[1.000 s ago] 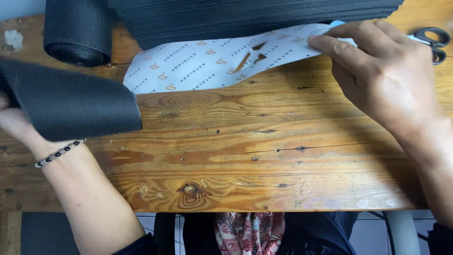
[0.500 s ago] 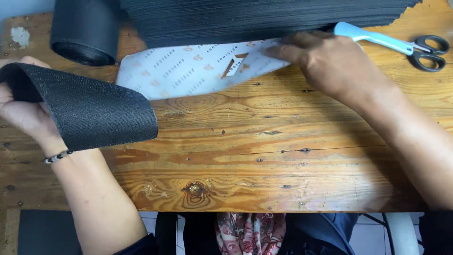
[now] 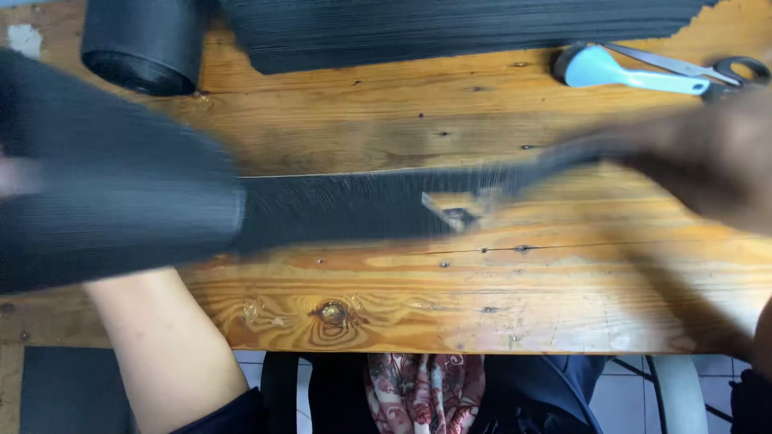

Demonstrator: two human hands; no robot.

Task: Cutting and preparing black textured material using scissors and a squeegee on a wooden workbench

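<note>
Here, a black sheet [image 3: 121, 185] is seen stretched across the tabletop [image 3: 482, 305], heavily blurred. Its wide curled end fills the left side of the view; a narrower strip of it runs rightward toward the right hand [image 3: 708, 161].

Left hand [image 3: 12, 177]: mostly hidden behind the curled end of the sheet, only a pale smear shown at the frame's left edge. The sheet is held up by it, but how far the grip is closed cannot be told. The bare forearm is seen below the sheet, crossing the tabletop's near edge.

Right hand: blurred, at the right edge, above the tabletop. The narrow end of the sheet is met by it near the fingers; the grip appears closed on that end, though the fingers cannot be made out singly.

A pale patch with a dark mark shows on the strip near mid-frame; what it is cannot be told.

At the far edge: a black roll [image 3: 145, 40] on the left, a dark flat stack [image 3: 450, 28] beside it, and scissors [image 3: 724, 72] lying flat at the right with a light blue tool [image 3: 619, 71] touching them, both well clear of the sheet.
</note>
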